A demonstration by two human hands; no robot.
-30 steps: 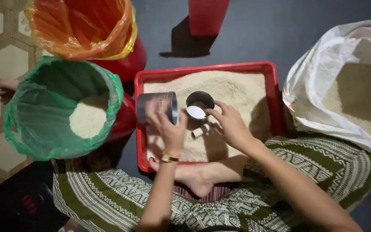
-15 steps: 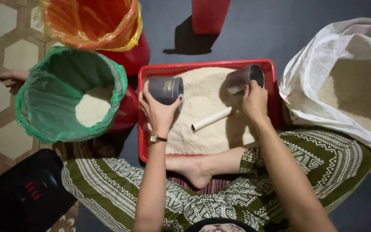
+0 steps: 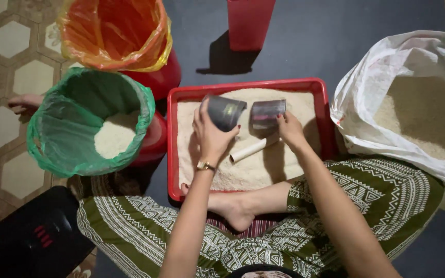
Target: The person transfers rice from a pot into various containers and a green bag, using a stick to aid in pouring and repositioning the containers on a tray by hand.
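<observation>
— Hands first. What is the left hand [image 3: 209,135] doing?

— It is near the middle of the picture, over the red tray [image 3: 173,149]. Its fingers are curled around a dark cup [image 3: 225,111]. The cup is tipped on its side, with the open end to the right.

— And the right hand [image 3: 290,131]?

— It is just to the right of the left one. Its fingers are closed on a second cup [image 3: 268,113], a shiny grey one. That cup is tipped too. The two cups are close, side by side, above the tray.

— What is in the tray?

— Lots of white rice [image 3: 263,164]. A small pale tube [image 3: 248,151] lies on the rice, just under the hands. No hand is touching it.

— What else is around?

— A bucket with a green bag [image 3: 57,139] is at the left of the picture, and it has some rice in the bottom. A bucket with an orange bag [image 3: 112,33] is at the upper left. A big white sack [image 3: 382,67] full of rice is at the right.

— Where is the person?

— Sitting on the floor at the bottom of the picture, in green patterned pants [image 3: 387,190]. One bare foot [image 3: 233,206] is right by the near edge of the tray.
</observation>
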